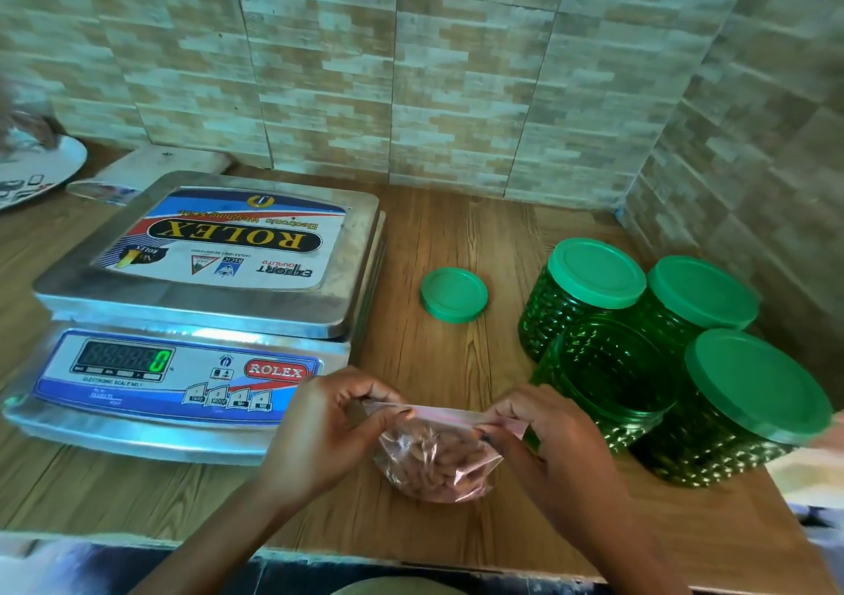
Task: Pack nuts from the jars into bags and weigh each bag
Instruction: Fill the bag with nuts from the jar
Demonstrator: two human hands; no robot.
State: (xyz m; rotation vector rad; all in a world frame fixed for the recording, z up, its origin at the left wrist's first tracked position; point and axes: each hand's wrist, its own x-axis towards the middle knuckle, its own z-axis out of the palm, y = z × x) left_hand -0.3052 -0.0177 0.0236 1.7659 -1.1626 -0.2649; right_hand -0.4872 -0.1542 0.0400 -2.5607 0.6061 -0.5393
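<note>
A: Scale (201, 274) first, biggest thing on our counter (456, 238). It sits left, pan bare, display showing a lone zero.

B: Noted. Jars next. Four green ones grouped at the right: three capped, and one open jar (607, 375) nearest the hands. Its loose lid (454, 295) lies flat between scale and jars, apart from both.

A: We cannot tell how much is left in the open jar; the glass is too dark.

B: Then the hands. Left hand (319, 430) pinches the left end of the bag's top strip, thumb and fingertips closed on it. Right hand (543, 439) pinches the right end the same way, fingers curled tight on the strip.

A: Bag of nuts (434, 462) hangs between them, just in front of the scale's right corner. Whether its bottom rests on the counter or hangs just above, we cannot say. Nuts fill the lower part; the strip is pulled taut.

B: We judge the step as sealing, with weighing still to come.

A: Risks from here. If the strip is only pressed at the ends, the middle may stay open, and nuts would spill when we lift the bag over to the pan.

B: Also, the right hand is close to the open jar; a wide swing could knock it.

A: And a bag set on the pan's edge could slide off or read wrong.
</note>
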